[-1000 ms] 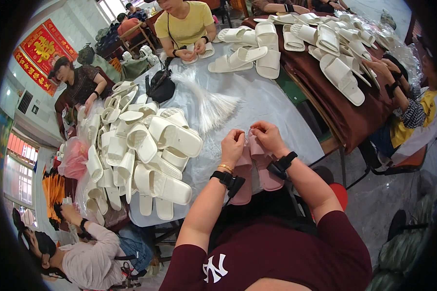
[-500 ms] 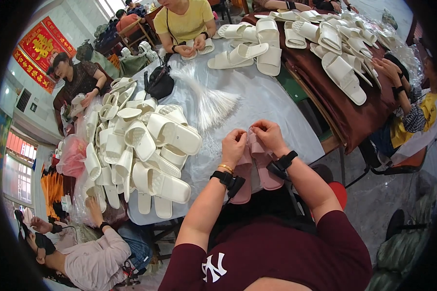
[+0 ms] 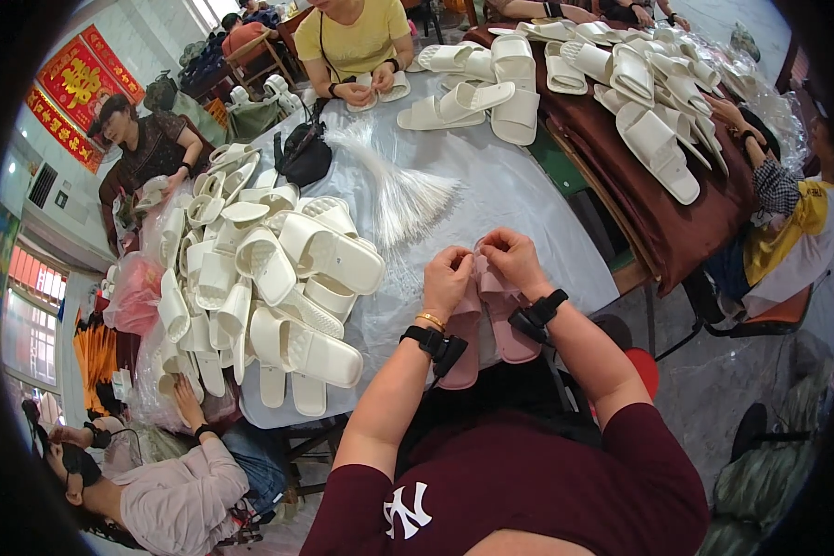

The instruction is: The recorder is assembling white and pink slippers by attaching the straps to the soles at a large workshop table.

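A pair of pink slippers, the left slipper and the right slipper, lies side by side at the table edge in front of me. My left hand is closed in a pinch at their far end. Close beside it, my right hand pinches at the same spot, fingertips almost meeting the left ones. Whatever is between the fingertips is too small to make out. Beyond my hands a fanned bundle of thin clear plastic strands rests on the table.
A large heap of white slippers covers the table's left side. More white slippers lie on a brown-covered table at the right. A black bag sits near the strands on the pale table cover. Co-workers sit around the tables.
My hands and the pink slippers stay almost in place. At the lower left a co-worker's raised hand has moved toward their head; at the right another's hands have shifted away from me.
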`<state>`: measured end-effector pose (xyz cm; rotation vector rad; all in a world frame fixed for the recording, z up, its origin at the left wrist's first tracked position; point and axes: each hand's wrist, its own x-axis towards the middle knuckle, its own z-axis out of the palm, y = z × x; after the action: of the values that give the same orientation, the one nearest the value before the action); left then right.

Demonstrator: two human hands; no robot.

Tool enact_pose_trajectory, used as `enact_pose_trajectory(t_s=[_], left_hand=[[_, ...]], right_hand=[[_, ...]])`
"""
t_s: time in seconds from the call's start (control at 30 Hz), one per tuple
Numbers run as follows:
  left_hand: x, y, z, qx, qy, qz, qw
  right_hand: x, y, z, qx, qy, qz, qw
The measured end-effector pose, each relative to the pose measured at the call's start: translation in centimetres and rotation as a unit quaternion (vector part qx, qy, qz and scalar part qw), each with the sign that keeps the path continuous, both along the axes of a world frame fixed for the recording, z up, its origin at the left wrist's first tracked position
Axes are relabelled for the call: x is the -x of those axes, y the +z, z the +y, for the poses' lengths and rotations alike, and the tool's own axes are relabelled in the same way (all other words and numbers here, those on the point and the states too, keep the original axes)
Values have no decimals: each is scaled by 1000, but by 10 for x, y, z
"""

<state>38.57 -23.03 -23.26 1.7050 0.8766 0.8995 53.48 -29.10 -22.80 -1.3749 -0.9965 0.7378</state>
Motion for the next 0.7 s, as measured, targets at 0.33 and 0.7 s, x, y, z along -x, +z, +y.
enact_pose_trajectory(t_s=[0.33, 0.7], left_hand=[[2, -3, 3, -10, 11, -17, 1000], [7, 2, -1, -53, 20, -1, 998]], right_hand=[[6, 8, 2, 2, -1, -70, 998], [4, -9, 4, -31, 46, -71, 996]])
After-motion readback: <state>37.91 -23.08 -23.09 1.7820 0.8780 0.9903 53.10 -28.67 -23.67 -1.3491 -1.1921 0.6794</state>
